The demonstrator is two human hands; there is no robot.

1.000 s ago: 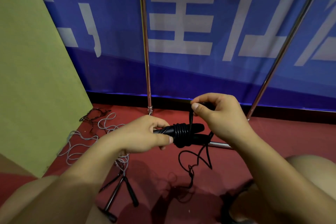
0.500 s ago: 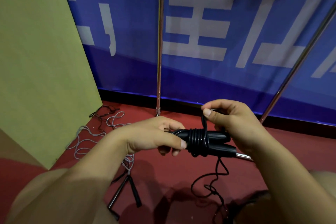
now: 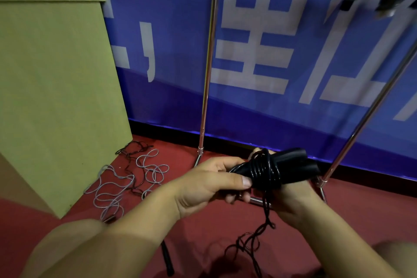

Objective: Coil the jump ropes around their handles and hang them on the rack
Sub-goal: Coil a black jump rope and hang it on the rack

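Left hand (image 3: 203, 185) grips the black handles (image 3: 291, 168), thumb beside the coil (image 3: 262, 175). Right hand (image 3: 291, 201) cups them from below; what its fingers hold, cannot tell. Loose tail (image 3: 255, 239) hangs under the grip. Risk: slack tension lets wraps slide off the handle ends. Beyond, rack (image 3: 207, 70) upright; grey rope (image 3: 126, 185) on floor left.

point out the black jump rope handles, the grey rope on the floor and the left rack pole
black handles (image 3: 291, 161), head view, upper handle's shaft
grey rope (image 3: 112, 189), head view, a loop
left rack pole (image 3: 208, 63), head view, mid-shaft
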